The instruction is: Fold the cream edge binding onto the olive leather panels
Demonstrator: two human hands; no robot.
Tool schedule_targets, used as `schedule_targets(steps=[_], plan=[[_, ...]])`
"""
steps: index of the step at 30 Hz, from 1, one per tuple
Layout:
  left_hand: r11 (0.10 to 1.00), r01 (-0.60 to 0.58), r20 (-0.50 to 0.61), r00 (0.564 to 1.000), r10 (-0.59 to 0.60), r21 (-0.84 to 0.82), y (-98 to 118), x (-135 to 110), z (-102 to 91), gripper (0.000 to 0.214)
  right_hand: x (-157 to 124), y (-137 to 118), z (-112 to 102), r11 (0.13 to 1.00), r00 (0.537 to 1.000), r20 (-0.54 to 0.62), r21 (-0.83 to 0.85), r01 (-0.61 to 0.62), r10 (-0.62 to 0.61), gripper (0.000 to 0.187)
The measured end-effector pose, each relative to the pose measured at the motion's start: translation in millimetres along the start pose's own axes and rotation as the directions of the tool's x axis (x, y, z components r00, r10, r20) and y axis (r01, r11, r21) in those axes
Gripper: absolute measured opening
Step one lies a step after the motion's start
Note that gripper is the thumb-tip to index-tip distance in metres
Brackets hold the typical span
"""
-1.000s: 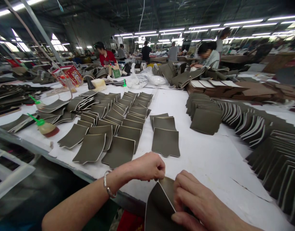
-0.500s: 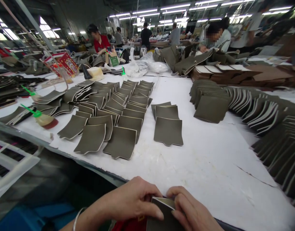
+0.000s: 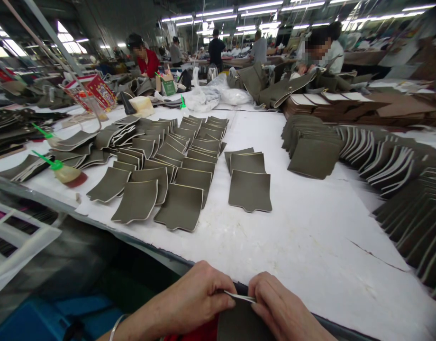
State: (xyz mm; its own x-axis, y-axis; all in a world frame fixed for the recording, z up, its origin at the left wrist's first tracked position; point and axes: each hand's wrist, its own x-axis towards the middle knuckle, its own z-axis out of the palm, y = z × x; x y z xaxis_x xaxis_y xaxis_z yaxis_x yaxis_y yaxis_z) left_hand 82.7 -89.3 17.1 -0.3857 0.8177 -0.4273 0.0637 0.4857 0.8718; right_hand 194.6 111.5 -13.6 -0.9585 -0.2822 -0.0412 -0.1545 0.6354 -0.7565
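Note:
At the table's near edge, a dark olive leather panel (image 3: 239,322) with a pale edge is held between my two hands. My left hand (image 3: 200,293) pinches its upper left corner between thumb and fingers. The upper right corner is pinched in my right hand (image 3: 275,300). Along the top, its pale edges lie nearly together; the lower part runs out of view. Beyond my hands, a small group of like panels (image 3: 249,189) lies on the white table surface (image 3: 275,255). Rows of overlapping panels (image 3: 180,206) spread to the left of it.
Fanned stacks of olive panels (image 3: 313,156) line the right side. Glue bottles with green nozzles (image 3: 70,175) stand at the left. Plastic bags (image 3: 204,94) and brown stacked pieces (image 3: 321,111) lie farther back. A blue bin (image 3: 54,319) is below the table edge. Other people work behind.
The gap along the panel's top edge has narrowed as my hands press its edges together. My right hand has shifted slightly, and the panel stands more squarely between my hands.

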Motion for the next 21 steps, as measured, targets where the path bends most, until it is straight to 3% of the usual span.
schedule_targets(steps=[5, 11, 21], plan=[[0.998, 0.054, -0.037, 0.998, -0.055, -0.031, 2, 2, 2.3, 0.017, -1, -2, -3, 1.0, 0.999, 0.035, -0.016, -0.02, 0.021, 0.017], [0.999, 0.027, -0.027, 0.999, -0.028, -0.032, 2, 10, 6.6, 0.014, -1, -4, -7, 0.997, 0.992, 0.109, 0.024, -0.074, 0.071, 0.017], [0.999, -0.022, -0.057, 0.998, 0.025, 0.042, 6, 16, 15.9, 0.016, -6, -9, -20, 0.973, 0.981, 0.03, 0.121, -0.195, 0.192, 0.015]])
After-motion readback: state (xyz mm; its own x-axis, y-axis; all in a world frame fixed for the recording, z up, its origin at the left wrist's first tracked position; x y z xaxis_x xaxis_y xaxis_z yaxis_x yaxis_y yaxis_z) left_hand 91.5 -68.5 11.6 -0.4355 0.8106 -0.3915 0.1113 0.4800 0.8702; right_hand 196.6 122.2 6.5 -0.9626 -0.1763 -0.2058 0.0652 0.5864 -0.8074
